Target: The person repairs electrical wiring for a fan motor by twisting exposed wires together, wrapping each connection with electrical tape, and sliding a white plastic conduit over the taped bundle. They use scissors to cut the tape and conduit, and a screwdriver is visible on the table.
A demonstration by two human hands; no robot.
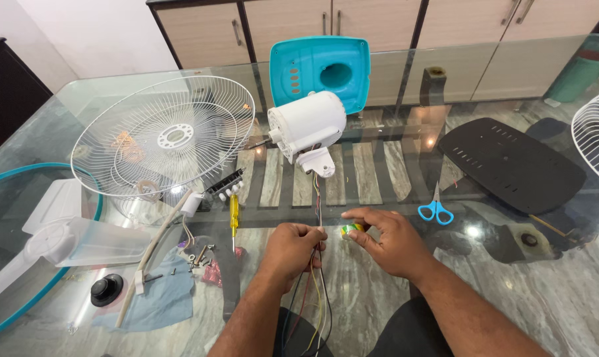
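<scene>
1. A person is sitting at a glass table (pixel 392 291), both bare hands resting near its front edge.
2. The left hand (pixel 291 250) is pinching a bundle of coloured wires (pixel 316 291), fingers closed around them.
3. The wires are running up from the person's lap to a white fan motor (pixel 307 125) lying near the table's middle.
4. The right hand (pixel 390 241) is lying just beside the left, fingertips closed on a small yellow-green tape roll (pixel 351 230) sitting on the glass.
5. A turquoise motor cover (pixel 319 69) is standing behind the motor.
6. A white wire fan guard (pixel 164 135) is lying to the left.
7. A yellow screwdriver (pixel 234 218) and loose screws (pixel 197 256) are lying left of the hands.
8. Blue scissors (pixel 435 208) and a black base plate (pixel 511 162) are lying to the right.
</scene>
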